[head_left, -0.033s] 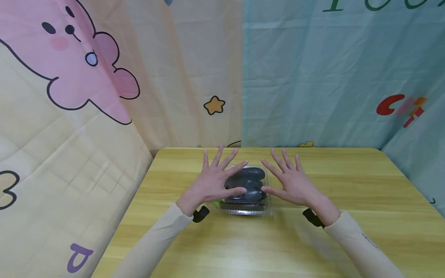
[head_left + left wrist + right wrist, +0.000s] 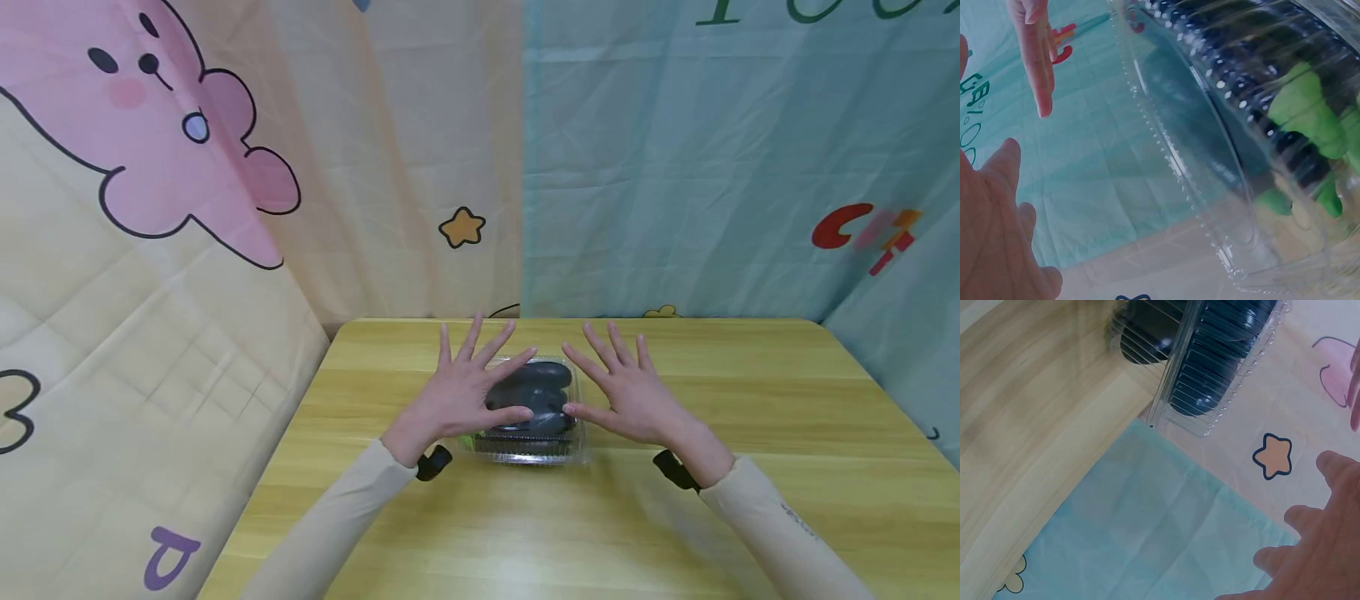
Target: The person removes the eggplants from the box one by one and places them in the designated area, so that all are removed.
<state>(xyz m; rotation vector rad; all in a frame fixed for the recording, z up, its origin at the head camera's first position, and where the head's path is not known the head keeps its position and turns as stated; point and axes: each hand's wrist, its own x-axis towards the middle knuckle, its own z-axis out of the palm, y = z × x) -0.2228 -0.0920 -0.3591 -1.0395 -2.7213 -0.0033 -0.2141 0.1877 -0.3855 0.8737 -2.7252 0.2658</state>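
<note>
A clear plastic clamshell box (image 2: 528, 457) stands on the table between both hands. Through its lid show several dark, glossy, oblong things (image 2: 551, 375) that resemble eggplants. Green pieces (image 2: 1310, 112) appear inside the box in the left wrist view. My left hand (image 2: 459, 396) has its fingers spread wide, covering part of the box's left side in the head view. On the other side, my right hand (image 2: 636, 400) is likewise spread, its thumb tip overlapping the box's right edge. Both hands hold nothing; the right wrist view shows the box (image 2: 1175, 369) apart from the right hand (image 2: 1316, 544).
The light wooden table (image 2: 480, 533) extends around the box on all sides. Behind it hangs a printed cloth (image 2: 675, 167), and another cloth (image 2: 187, 333) covers the left side. A dark wrist strap (image 2: 433, 462) sits on each wrist.
</note>
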